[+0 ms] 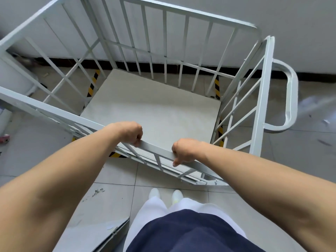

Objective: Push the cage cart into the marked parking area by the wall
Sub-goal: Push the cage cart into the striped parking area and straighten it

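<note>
A white metal cage cart (185, 13) with barred sides and a bare grey floor panel stands in front of me, its far side close to the white wall (291, 24). My left hand (129, 132) and my right hand (185, 150) both grip the cart's near top rail (156, 147), a short gap between them. Yellow-and-black hazard tape (93, 82) marks the floor under the cart: strips show through the bars at the far left, the far right (217, 87), the right side (220, 131) and under the near rail (116, 154).
A rounded push handle (291, 95) sticks out from the cart's right side. A black skirting strip (309, 76) runs along the wall's foot. A white object (12, 75) stands at the left by the wall. A flat grey panel (101, 233) lies on the tiled floor near my feet.
</note>
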Demonstrator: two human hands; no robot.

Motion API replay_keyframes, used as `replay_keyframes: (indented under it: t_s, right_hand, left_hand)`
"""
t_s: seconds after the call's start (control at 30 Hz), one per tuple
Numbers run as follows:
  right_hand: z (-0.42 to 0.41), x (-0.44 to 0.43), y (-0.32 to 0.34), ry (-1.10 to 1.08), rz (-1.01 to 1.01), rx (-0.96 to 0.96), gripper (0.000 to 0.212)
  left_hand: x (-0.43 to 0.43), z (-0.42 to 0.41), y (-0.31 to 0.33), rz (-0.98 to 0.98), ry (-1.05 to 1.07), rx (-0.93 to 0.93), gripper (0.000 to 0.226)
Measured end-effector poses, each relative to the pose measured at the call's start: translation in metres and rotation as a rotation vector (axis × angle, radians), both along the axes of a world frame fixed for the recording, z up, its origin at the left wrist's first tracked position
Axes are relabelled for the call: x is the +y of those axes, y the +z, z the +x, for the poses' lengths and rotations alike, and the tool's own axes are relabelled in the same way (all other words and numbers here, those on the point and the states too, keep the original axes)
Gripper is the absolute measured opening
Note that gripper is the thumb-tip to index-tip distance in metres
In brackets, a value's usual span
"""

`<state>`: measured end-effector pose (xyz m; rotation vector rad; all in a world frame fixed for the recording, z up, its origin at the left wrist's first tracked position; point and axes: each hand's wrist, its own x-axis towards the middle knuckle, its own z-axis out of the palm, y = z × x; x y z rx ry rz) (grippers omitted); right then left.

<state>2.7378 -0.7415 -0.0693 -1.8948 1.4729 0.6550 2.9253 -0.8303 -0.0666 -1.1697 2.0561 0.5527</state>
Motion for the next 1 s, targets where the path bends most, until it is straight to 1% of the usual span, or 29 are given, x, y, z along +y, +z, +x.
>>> replay_keyframes:
  t_s: [0.1,0.2,0.37,0.67,0.87,1.0]
  right_hand:
    - [0.000,0.001,-0.001,-0.010,-0.015,-0.008,0.039]
    - [-0.002,0.002,-0.005,-0.021,-0.033,-0.023,0.032]
    - [-0.005,0.005,-0.005,0.005,-0.074,-0.020,0.025]
    - [-0.029,0.001,-0.009,-0.018,-0.070,0.034,0.024]
    - [-0.051,-0.002,-0.011,-0.029,-0.068,0.067,0.010]
    - [-0.067,-0.003,-0.009,-0.035,-0.093,0.095,0.011]
  left_hand:
    - [0.000,-0.001,0.001,-0.008,-0.030,0.007,0.019]
    - [0.000,-0.004,0.000,-0.005,-0.020,0.025,0.010]
    - [0.004,-0.007,-0.003,-0.016,-0.028,0.052,0.021]
    - [0.005,-0.028,-0.007,-0.077,-0.063,0.108,0.024]
    - [0.008,-0.046,-0.006,-0.107,-0.068,0.142,0.024]
    - [0.013,-0.061,-0.007,-0.154,-0.071,0.179,0.026]
